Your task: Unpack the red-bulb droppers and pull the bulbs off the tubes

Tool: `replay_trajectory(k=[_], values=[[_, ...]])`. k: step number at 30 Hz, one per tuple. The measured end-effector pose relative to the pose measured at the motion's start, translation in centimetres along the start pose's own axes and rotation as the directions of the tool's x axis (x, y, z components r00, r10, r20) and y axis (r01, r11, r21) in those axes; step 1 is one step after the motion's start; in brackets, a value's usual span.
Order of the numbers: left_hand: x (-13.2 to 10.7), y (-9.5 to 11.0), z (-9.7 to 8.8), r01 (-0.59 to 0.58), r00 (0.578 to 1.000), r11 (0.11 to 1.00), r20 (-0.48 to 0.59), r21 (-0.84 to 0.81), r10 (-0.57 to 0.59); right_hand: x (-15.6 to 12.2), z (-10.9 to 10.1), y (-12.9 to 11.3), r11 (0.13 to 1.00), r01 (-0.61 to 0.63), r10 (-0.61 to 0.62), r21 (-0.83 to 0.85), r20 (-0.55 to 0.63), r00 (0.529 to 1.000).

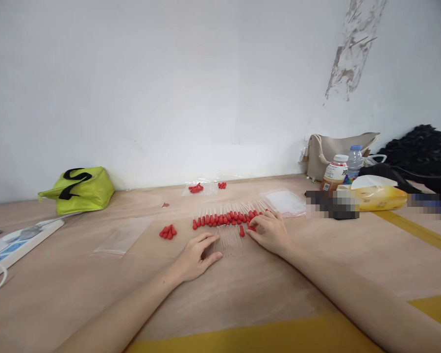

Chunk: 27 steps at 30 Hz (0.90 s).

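Observation:
A long row of glass droppers with red rubber bulbs (220, 219) lies in the middle of the table, tubes pointing to the wall. In front of it is a bunch of bare clear tubes (230, 239). My left hand (196, 257) rests at the left of these tubes, thumb and fingers apart. My right hand (270, 231) is at the row's right end, its thumb and fingertips closed around a red rubber bulb (250, 226), partly hidden. A single red bulb (242, 231) lies just left of those fingertips. Several loose red bulbs (168, 232) form a small pile at left.
More red bulbs (196, 188) lie on a clear plastic bag near the wall. Flat clear bags (123, 236) lie left and right. A green bag (83, 191) and power strip (22, 247) are left; bottles (336, 171), a tissue pack (378, 197) and grey bag (338, 144) right.

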<state>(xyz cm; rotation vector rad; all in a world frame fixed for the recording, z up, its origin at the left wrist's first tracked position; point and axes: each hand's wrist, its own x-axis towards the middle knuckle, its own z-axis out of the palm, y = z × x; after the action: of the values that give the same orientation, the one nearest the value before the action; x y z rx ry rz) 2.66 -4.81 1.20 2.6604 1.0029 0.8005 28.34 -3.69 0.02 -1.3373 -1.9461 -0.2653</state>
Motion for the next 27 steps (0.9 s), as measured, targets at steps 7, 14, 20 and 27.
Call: replay_trajectory(k=[7,14,20,27], values=[[-0.6,-0.2,-0.3,0.101,0.995,0.995,-0.021,0.010,-0.101,0.2,-1.0,0.4,0.989,-0.148,0.147,-0.024,-0.032,0.989],[-0.5,-0.2,-0.3,0.040,0.995,0.999,0.094,-0.008,-0.039,2.2,-0.5,1.2,0.927,-0.338,0.341,-0.161,-0.007,0.940],[-0.4,-0.7,0.0,0.023,0.991,0.997,0.128,0.068,-0.032,3.4,1.0,1.2,0.929,-0.274,0.283,-0.251,0.003,0.959],[-0.6,-0.7,0.0,0.041,0.997,0.995,0.065,0.090,-0.047,3.1,1.0,1.0,0.945,-0.274,0.257,-0.179,-0.111,0.960]])
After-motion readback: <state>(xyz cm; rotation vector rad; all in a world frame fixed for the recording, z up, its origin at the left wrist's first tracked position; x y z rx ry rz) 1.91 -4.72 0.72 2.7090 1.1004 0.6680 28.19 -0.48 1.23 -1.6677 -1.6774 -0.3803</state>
